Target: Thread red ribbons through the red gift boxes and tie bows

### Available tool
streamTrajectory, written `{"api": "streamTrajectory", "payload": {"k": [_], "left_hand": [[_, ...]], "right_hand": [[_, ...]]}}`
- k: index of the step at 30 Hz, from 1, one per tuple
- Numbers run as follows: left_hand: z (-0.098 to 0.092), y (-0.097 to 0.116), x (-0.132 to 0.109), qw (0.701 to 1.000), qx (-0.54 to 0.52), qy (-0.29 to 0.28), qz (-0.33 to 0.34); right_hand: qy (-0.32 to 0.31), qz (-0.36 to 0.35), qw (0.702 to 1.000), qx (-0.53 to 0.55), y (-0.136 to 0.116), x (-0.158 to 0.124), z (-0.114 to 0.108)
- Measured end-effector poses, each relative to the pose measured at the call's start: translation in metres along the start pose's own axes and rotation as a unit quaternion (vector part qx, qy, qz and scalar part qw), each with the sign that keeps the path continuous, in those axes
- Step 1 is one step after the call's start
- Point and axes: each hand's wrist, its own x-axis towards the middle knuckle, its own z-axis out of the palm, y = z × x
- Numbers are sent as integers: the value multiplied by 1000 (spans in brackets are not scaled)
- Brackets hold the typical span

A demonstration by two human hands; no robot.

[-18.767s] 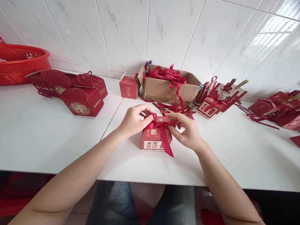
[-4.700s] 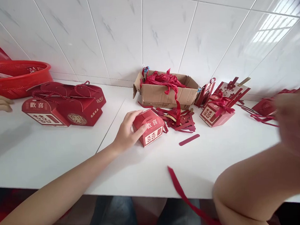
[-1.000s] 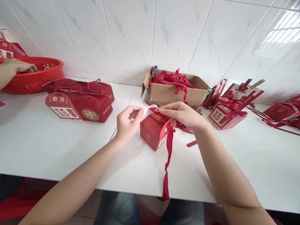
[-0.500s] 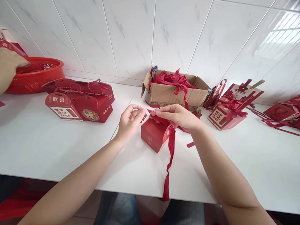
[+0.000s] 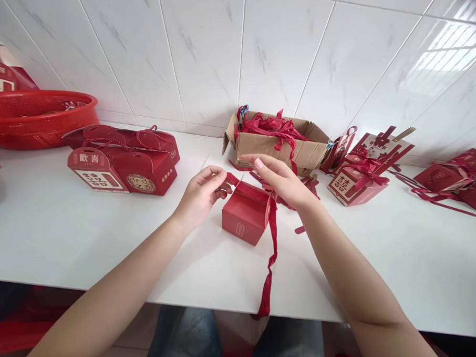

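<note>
A small red box (image 5: 243, 216) stands on the white table between my hands, its side flaps upright. My left hand (image 5: 205, 193) pinches the end of a red ribbon at the box's left flap, thumb against forefinger. Over the back right of the box, my right hand (image 5: 279, 179) has its fingers extended and apart, with nothing visible in it. A long red ribbon (image 5: 271, 261) hangs from the box's right side and runs down to the table's front edge.
Behind is a cardboard box (image 5: 280, 146) of red ribbons. Red gift boxes (image 5: 146, 169) and a red basket (image 5: 42, 124) stand left. A ribboned box (image 5: 351, 186) and other red boxes (image 5: 443, 180) are on the right. A tiled wall runs behind.
My right hand has let go of the box top and opened. The flaps have parted, showing the top between them. Another person's hand has left the red basket.
</note>
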Motion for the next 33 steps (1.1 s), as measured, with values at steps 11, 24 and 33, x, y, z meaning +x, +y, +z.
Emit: {"api": "streamTrajectory", "payload": {"k": [11,24,33], "left_hand": [[-24,-3,24,990,-89,105,38],[-27,8,29,932,-327,151,50],[-40,3,38,923,-338,172,69]], "right_hand": [[-306,-32,951,-3,26,3,-54],[-179,-21,969,-171,21,6,-36],[-198,-12,969,-146,24,5,-29]]}}
